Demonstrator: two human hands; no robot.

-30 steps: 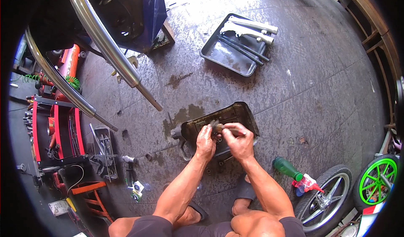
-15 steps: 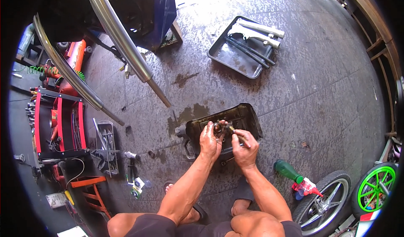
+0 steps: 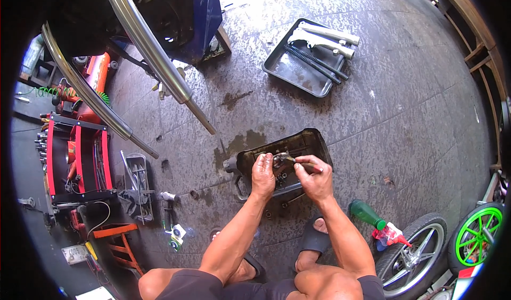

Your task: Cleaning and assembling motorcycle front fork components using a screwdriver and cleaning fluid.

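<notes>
A cut-open black plastic jerrycan (image 3: 242, 180) lies on the floor in front of me, with dirty liquid and several small parts inside. Over it, my left hand (image 3: 263, 177) is closed around a small dark metal part (image 3: 278, 161), whose exact kind I cannot make out. My right hand (image 3: 315, 182) grips a thin brush (image 3: 313, 167) with a reddish handle end. The brush's tip points left and meets the part in my left fingers. A few small rings (image 3: 269, 214) lie on the floor just below the can.
Beyond sits a black tray (image 3: 282, 76) with fork legs and springs. Fork tubes (image 3: 154, 44) hang at upper left. A red tool rack (image 3: 80, 159) and tool tray (image 3: 139, 188) stand left; a green bottle (image 3: 367, 215) and wheel (image 3: 415, 257) lie right.
My right hand has shifted slightly to the right and up, and the brush lies flatter. My left hand has turned a little with the part. My right foot has shifted.
</notes>
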